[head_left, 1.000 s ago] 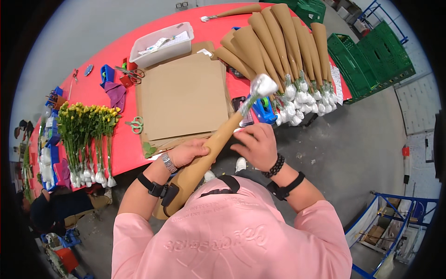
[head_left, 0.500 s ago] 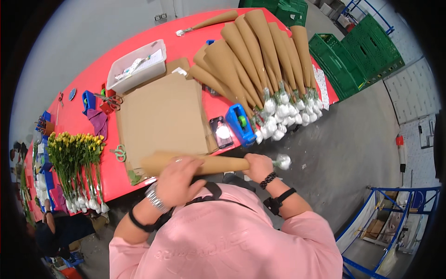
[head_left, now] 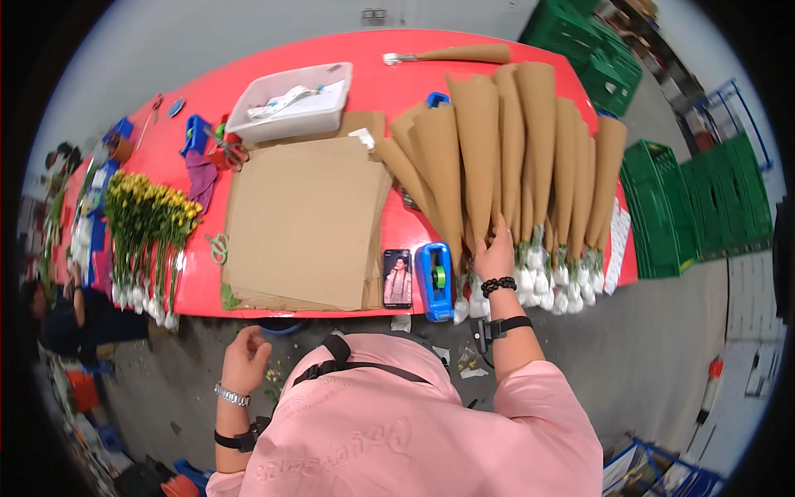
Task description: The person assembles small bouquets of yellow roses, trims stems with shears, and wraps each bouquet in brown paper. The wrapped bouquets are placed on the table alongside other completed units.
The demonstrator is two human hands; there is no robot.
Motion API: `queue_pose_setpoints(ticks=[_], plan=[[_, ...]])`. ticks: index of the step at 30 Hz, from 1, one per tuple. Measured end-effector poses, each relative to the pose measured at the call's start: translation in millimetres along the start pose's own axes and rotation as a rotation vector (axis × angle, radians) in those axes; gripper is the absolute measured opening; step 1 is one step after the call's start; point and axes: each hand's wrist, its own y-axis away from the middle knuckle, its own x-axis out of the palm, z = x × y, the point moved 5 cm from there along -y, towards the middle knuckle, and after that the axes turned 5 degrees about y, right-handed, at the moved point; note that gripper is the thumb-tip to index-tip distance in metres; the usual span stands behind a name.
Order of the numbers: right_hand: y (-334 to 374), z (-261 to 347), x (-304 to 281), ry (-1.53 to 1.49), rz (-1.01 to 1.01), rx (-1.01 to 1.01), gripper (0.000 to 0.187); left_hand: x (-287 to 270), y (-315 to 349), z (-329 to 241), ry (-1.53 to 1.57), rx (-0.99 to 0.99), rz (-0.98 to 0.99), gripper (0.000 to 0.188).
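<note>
My right hand [head_left: 495,255] is closed round the narrow lower end of a flower bouquet wrapped in a brown paper cone [head_left: 476,153], at the front of the heap. Other brown paper cones [head_left: 537,141] lie side by side there, with white-wrapped stem ends [head_left: 530,282] toward me. In front of the table's near edge, my left hand [head_left: 246,362] hangs loosely open, holding nothing. Flat sheets of brown paper [head_left: 302,224] are stacked on the red table. A blue tape dispenser [head_left: 436,283] with green tape stands between the stack and the heap, beside a phone [head_left: 397,279].
Yellow flowers [head_left: 149,199] with white-wrapped stem ends lie at the left. Green-handled scissors [head_left: 219,248] rest by the paper stack. A white plastic bin [head_left: 290,103] sits behind it. Green crates [head_left: 658,203] stand at the right. Another person [head_left: 62,319] is at far left.
The wrapped bouquet I held in front of me has moved up and right onto the heap with my right hand. My left hand has let go and dropped left, off the bouquet.
</note>
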Motion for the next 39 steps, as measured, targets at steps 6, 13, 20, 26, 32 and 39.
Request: queue_pose_setpoints(ticks=[6, 13, 20, 26, 32, 39], plan=[[-18.7, -34.1, 58.3, 0.125, -0.069, -0.305, 0.052, -60.2, 46.0, 81.6, -0.011, -0.231, -0.26, 0.039], [7.7, 9.4, 38.0, 0.091, -0.148, -0.35, 0.066, -177.0, 45.7, 184.0, -0.086, -0.439, -0.617, 0.036], [78.5, 85.1, 35.8, 0.147, -0.207, -0.176, 0.051, -321.9, -79.2, 285.3, -0.161, -0.369, -0.749, 0.032], [226.7, 118.3, 105.0, 0.038, -0.101, 0.083, 0.043, -478.7, -208.5, 383.0, -0.269, -0.274, -0.792, 0.038], [419.1, 90.5, 113.4, 0.209, 0.167, 0.381, 0.032, -574.5, -322.2, 456.9, -0.387, -0.188, -0.828, 0.059], [560.7, 77.3, 80.7, 0.715, 0.692, 0.727, 0.048, -603.6, -372.5, 507.5, -0.296, -0.273, -0.663, 0.057]])
